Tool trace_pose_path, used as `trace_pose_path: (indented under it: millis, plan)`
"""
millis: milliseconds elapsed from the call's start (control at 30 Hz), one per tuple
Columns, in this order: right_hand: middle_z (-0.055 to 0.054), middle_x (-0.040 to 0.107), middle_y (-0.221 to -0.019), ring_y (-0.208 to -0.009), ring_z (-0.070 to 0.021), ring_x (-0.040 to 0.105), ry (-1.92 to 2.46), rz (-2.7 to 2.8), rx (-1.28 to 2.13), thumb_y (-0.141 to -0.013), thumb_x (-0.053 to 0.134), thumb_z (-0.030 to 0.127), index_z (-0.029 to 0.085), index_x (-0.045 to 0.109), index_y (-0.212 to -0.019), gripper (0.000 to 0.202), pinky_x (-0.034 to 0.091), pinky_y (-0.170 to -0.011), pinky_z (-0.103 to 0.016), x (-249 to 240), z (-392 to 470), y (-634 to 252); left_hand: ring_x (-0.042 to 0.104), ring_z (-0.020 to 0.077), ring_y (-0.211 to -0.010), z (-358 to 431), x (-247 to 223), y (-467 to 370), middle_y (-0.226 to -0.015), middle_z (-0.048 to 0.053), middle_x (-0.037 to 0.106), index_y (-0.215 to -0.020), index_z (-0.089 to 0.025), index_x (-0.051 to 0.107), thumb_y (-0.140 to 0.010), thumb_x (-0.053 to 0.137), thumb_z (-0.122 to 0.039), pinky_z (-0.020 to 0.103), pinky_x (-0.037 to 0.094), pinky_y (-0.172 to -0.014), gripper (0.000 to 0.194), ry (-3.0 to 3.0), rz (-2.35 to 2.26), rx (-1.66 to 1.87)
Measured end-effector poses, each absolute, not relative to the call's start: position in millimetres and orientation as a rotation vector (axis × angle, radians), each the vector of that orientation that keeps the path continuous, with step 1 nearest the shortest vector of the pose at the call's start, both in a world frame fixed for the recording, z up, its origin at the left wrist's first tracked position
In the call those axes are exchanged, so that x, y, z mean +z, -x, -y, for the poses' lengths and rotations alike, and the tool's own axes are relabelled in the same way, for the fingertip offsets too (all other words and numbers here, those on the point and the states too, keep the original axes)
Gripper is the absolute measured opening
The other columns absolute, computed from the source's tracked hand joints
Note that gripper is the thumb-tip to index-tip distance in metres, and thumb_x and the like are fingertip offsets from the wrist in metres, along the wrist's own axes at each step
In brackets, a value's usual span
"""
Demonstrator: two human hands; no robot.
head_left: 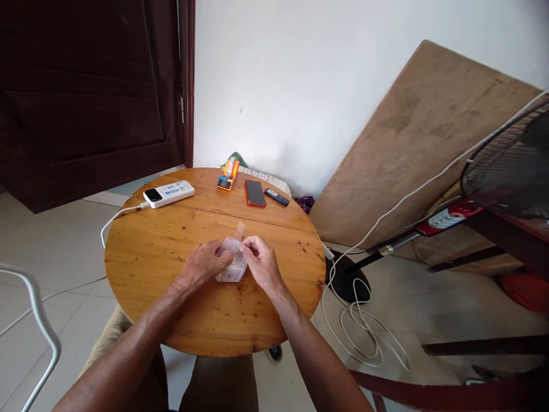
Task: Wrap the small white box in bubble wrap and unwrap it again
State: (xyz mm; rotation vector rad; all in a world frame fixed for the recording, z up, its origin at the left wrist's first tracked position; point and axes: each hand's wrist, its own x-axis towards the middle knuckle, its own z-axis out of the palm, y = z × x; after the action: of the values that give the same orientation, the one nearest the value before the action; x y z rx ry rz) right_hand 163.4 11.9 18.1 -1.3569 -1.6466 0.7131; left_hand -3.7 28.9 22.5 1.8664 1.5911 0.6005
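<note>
A small translucent plastic packet [233, 268] with faint pinkish markings lies on the round wooden table [171, 240] in front of me. My left hand [203, 262] grips its left side, the thumb laid across the top. At its upper right corner, the thumb and fingers of my right hand [262, 263] are pinched together on the packet's edge. A short pale translucent strip [240, 229] sticks out beyond the packet's far end. What lies under the fingertips is hidden.
An orange tape dispenser [229, 174], a red-edged phone [255, 193], a dark remote [277, 197] and a white power bank [168, 194] with a cable sit along the table's far side. A fan [510, 166] and a leaning board [412, 126] stand right.
</note>
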Motion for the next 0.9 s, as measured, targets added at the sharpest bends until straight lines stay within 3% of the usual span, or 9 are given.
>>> trace_pose_path:
  millis: [67,133,233,367,533,733,900]
  plan:
    - [-0.002,0.07,-0.091,-0.08,-0.0163,0.066,1.289,1.591,0.926,-0.085,0.058,0.035,0.022,0.055,-0.102,0.021,0.051,-0.071,-0.026,15.4,-16.6,-166.0,0.041,0.0123,-0.056,-34.1,22.2,2.8,-0.056,-0.004,0.046,-0.062,-0.019,0.053,-0.077,0.048,-0.033,0.025,0.024,-0.053,0.021,-1.878,-1.629,0.6]
    - [-0.006,0.069,-0.112,-0.098,-0.0191,0.066,1.193,1.608,1.074,-0.08,0.067,0.036,0.023,0.049,-0.125,0.05,0.052,-0.085,-0.031,12.5,-15.3,-168.8,0.04,0.0117,-0.055,-36.4,18.8,4.2,-0.056,-0.004,0.044,-0.062,-0.019,0.053,-0.078,0.046,-0.033,0.024,0.025,-0.053,0.023,-1.868,-1.576,0.655]
    - [-0.008,0.061,-0.133,-0.12,-0.0224,0.058,1.128,1.661,1.116,-0.074,0.074,0.03,0.026,0.039,-0.139,0.075,0.046,-0.102,-0.038,9.0,-9.8,-169.9,0.044,0.012,-0.056,-35.9,14.4,9.0,-0.057,-0.003,0.048,-0.065,-0.017,0.057,-0.078,0.047,-0.041,0.023,0.029,-0.052,0.029,-1.761,-1.477,0.792]
    - [-0.009,0.063,-0.13,-0.113,-0.0221,0.063,1.141,1.511,1.193,-0.079,0.066,0.027,0.026,0.037,-0.14,0.068,0.051,-0.095,-0.037,5.1,-11.2,-164.0,0.061,0.0181,-0.072,-33.5,16.1,15.7,-0.081,0.003,0.068,-0.096,-0.014,0.067,-0.075,0.056,-0.053,0.026,0.045,-0.063,0.046,-1.431,-1.148,0.886]
    - [-0.008,0.071,-0.111,-0.095,-0.0212,0.068,1.196,1.284,1.373,-0.082,0.061,0.03,0.022,0.03,-0.145,0.071,0.056,-0.078,-0.032,0.5,-18.2,-159.2,0.065,0.0248,-0.101,-31.7,14.9,17.5,-0.116,0.014,0.067,-0.14,-0.011,0.037,-0.061,0.07,-0.037,0.032,0.051,-0.08,0.09,-1.121,-0.917,0.906]
    - [-0.004,0.071,-0.101,-0.082,-0.0166,0.065,1.344,1.459,1.004,-0.087,0.058,0.036,0.022,0.046,-0.137,0.054,0.051,-0.072,-0.028,-5.3,-13.1,-159.9,0.064,0.0207,-0.093,-33.0,7.3,12.9,-0.113,0.012,0.066,-0.146,-0.009,0.026,-0.061,0.073,-0.031,0.031,0.05,-0.078,0.101,-1.05,-0.921,0.89]
    - [-0.006,0.069,-0.106,-0.081,-0.0165,0.064,1.348,1.516,0.854,-0.089,0.054,0.037,0.023,0.047,-0.136,0.049,0.051,-0.072,-0.029,-10.3,-13.0,-159.7,0.061,0.0169,-0.08,-35.9,0.7,10.1,-0.1,0.006,0.068,-0.148,-0.011,0.029,-0.067,0.067,-0.032,0.029,0.047,-0.071,0.091,-1.246,-0.985,0.949]
